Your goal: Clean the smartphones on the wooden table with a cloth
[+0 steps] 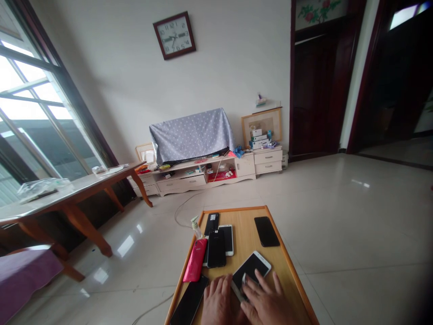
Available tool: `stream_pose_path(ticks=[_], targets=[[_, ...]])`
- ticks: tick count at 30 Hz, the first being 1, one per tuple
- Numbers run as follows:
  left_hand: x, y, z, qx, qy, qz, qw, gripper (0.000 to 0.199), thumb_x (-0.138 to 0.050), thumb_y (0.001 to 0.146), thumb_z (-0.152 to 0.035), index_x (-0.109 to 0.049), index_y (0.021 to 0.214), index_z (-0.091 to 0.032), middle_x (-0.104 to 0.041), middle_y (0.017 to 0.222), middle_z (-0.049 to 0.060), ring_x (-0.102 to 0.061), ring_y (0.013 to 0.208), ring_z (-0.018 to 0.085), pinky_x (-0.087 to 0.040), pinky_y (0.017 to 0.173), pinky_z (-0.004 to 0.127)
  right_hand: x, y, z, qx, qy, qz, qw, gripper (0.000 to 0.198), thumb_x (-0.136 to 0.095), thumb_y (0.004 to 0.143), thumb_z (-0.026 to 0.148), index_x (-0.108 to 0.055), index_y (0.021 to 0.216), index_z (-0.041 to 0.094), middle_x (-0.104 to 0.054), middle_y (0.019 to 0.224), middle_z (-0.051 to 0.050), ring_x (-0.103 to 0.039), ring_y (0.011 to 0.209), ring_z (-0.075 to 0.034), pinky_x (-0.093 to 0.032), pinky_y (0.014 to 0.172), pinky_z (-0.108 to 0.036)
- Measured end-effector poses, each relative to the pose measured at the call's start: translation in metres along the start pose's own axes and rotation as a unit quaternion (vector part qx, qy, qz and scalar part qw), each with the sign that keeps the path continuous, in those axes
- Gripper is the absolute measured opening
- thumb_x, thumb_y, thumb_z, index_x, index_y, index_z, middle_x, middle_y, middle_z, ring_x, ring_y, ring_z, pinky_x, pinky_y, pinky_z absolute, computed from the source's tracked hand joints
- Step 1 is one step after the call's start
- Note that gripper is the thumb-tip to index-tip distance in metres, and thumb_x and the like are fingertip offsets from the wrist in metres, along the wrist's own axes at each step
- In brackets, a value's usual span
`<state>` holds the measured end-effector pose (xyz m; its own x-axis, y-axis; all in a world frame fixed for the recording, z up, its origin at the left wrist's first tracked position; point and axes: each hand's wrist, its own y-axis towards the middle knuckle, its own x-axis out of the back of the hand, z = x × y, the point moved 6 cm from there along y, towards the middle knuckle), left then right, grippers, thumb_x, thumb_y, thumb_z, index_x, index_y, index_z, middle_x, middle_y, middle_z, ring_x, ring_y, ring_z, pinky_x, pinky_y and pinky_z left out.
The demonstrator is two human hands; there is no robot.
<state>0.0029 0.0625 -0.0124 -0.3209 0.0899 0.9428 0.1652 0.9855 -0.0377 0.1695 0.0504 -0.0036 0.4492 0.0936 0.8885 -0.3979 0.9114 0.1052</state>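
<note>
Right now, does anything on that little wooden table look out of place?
Yes: the red phone hangs over the table's left edge, and the black phone lies stacked on a white phone.

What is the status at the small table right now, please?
Left hand and right hand flat on white-framed phone. Black phone beside left hand. Nothing blocking.

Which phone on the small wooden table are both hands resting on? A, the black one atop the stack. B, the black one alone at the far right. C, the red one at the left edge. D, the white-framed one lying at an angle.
D: the left hand and right hand both lie on the white-framed phone.
</note>
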Motion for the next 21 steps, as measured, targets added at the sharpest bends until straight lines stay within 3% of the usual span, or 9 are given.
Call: stream_pose_path(ticks=[3, 6, 8, 13, 15, 21], targets=[[0.005, -0.004, -0.006, 0.009, -0.005, -0.017, 1.0, 0.073, -0.056, 0.077, -0.054, -0.049, 0.144, -0.026, -0.054, 0.147, 0.006, -0.041, 0.138, 0.028, -0.026, 0.114, 0.038, 0.021, -0.001, -0.034, -0.074, -0.051, -0.065, 0.994, 0.053, -0.032, 0.1, 0.064, -0.058, 0.138, 0.038, -0.053, 0.147, -0.002, -0.032, 0.145, -0.04, -0.011, 0.113, -0.077], [0.006, -0.005, -0.009, 0.017, -0.008, -0.016, 1.0, 0.074, -0.058, 0.076, -0.054, -0.049, 0.144, -0.027, -0.055, 0.146, 0.006, -0.041, 0.138, 0.028, -0.026, 0.114, 0.038, 0.027, -0.003, -0.051, -0.114, -0.076, -0.084, 0.987, 0.057, -0.028, 0.1, 0.065, -0.059, 0.138, 0.035, -0.052, 0.148, -0.003, -0.028, 0.146, -0.042, -0.011, 0.112, -0.078], [0.007, -0.004, -0.009, 0.013, -0.008, -0.019, 1.0, 0.073, -0.057, 0.076, -0.054, -0.049, 0.144, -0.026, -0.055, 0.145, 0.006, -0.041, 0.138, 0.028, -0.026, 0.114, 0.038, 0.019, -0.003, -0.043, -0.092, -0.071, -0.068, 0.991, 0.056, -0.029, 0.1, 0.065, -0.057, 0.139, 0.037, -0.05, 0.149, -0.002, -0.029, 0.146, -0.042, -0.013, 0.111, -0.078], [0.002, 0.0, -0.002, 0.006, -0.012, 0.0, 1.0, 0.074, -0.059, 0.075, -0.051, -0.049, 0.144, -0.025, -0.056, 0.145, 0.005, -0.043, 0.137, 0.026, -0.028, 0.113, 0.036, -0.014, -0.005, 0.002, 0.042, -0.007, 0.034, 0.999, 0.052, -0.042, 0.095, 0.068, -0.055, 0.139, 0.044, -0.053, 0.146, 0.0, -0.043, 0.138, -0.04, -0.031, 0.11, -0.071], [0.001, 0.0, -0.001, 0.003, -0.01, 0.003, 1.0, 0.075, -0.06, 0.075, -0.051, -0.049, 0.145, -0.025, -0.056, 0.145, 0.005, -0.043, 0.136, 0.026, -0.028, 0.113, 0.035, -0.012, -0.007, 0.003, 0.047, -0.004, 0.033, 0.998, 0.052, -0.043, 0.094, 0.068, -0.056, 0.139, 0.044, -0.054, 0.144, 0.0, -0.043, 0.138, -0.041, -0.03, 0.11, -0.072], [0.01, -0.006, -0.013, 0.026, 0.01, -0.015, 1.0, 0.073, -0.058, 0.076, -0.053, -0.05, 0.144, -0.026, -0.054, 0.147, 0.006, -0.041, 0.138, 0.027, -0.025, 0.115, 0.037, 0.027, -0.016, -0.051, -0.089, -0.067, -0.065, 0.992, 0.055, -0.03, 0.1, 0.064, -0.059, 0.138, 0.036, -0.055, 0.145, -0.004, -0.032, 0.145, -0.04, -0.009, 0.114, -0.076]])
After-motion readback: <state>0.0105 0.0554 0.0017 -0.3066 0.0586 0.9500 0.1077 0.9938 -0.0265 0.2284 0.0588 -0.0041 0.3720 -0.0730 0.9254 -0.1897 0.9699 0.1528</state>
